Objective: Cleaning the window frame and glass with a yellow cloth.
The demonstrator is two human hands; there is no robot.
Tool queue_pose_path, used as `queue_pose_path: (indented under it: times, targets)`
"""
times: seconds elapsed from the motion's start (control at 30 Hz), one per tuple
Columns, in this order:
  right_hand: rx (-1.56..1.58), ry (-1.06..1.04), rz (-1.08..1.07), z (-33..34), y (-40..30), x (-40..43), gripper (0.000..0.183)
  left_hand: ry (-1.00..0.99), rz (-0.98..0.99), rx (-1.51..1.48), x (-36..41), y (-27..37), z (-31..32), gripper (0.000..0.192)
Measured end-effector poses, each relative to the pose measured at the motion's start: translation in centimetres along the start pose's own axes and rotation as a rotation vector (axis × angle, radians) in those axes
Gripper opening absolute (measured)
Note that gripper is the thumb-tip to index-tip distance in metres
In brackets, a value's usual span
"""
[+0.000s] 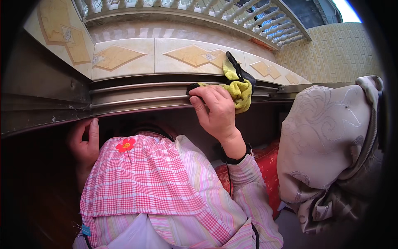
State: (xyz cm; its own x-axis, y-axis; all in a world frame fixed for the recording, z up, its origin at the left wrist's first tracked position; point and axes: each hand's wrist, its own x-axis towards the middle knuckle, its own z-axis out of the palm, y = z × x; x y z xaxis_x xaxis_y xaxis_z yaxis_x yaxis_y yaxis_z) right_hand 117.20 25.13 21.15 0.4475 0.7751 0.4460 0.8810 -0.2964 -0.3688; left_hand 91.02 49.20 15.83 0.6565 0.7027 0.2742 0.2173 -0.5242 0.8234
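My right hand (215, 112) is closed on a yellow and black cloth (241, 90), pressed on the metal track of a sliding window (140, 99). Part of the cloth hangs over the inner edge, and a black-edged flap of it lies up on the tiled ledge. Two raised rails run along the track. Further left, my left hand (87, 140) is at the underside of the sill's inner edge, thumb and a finger raised, with no object visible in it. Shadow hides some of its fingers.
Beyond the track is a tiled ledge (124, 70) with a white balustrade (192, 6) behind it. The dark window frame (43, 74) rises at the left. A bunched beige patterned curtain (323, 137) hangs at the right, beside red fabric (270, 174).
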Motion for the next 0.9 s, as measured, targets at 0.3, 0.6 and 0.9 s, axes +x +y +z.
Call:
queue_pose_path:
  times: [0.3,0.6,0.9]
  targets:
    - [-0.241,0.223,0.391,-7.7,7.3,-3.3,0.023,-0.208,0.128,-0.017,2.3,1.0,-1.7,0.013]
    - [-0.553,0.034,0.418,-7.5,7.2,-2.1,0.009,-0.302,0.078,-0.148,3.2,-0.1,-1.7,0.013]
    - [-0.127,0.441,0.501,-5.8,4.4,2.0,0.022,-0.37,0.06,-0.09,3.4,-0.2,-2.0,0.016]
